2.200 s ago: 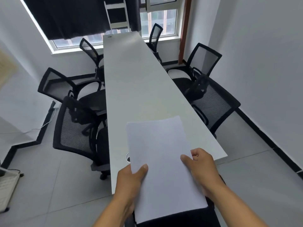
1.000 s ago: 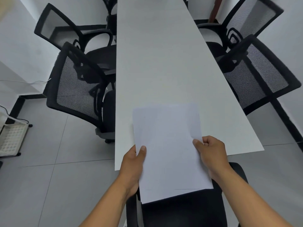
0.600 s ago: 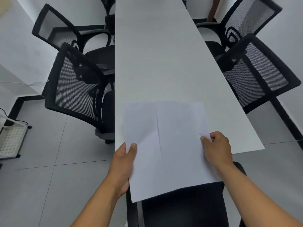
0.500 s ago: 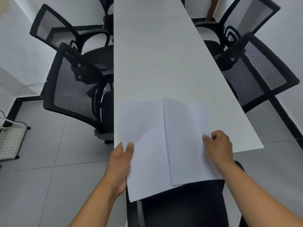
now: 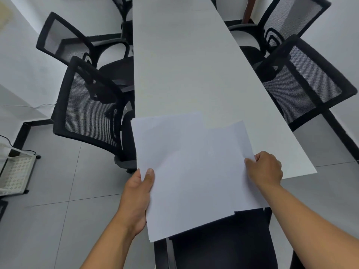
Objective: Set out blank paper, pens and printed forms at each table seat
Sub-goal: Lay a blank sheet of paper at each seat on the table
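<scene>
A stack of blank white paper (image 5: 180, 171) hangs over the near end of the long white table (image 5: 184, 65). My left hand (image 5: 138, 195) holds its left edge, thumb on top. My right hand (image 5: 266, 169) pinches the right edge of a separate sheet (image 5: 239, 162) that lies offset to the right, partly under the stack. No pens or printed forms show.
Black mesh office chairs line both sides: two on the left (image 5: 91, 105), two on the right (image 5: 303, 82). A black chair seat (image 5: 223, 243) sits directly below the papers at the table's end. A white perforated rack (image 5: 13, 171) stands on the grey tiled floor at far left.
The single stack has been split: my left hand drew the main stack leftward while my right hand slid one sheet out to the right. The view also tilted down toward the table end.
</scene>
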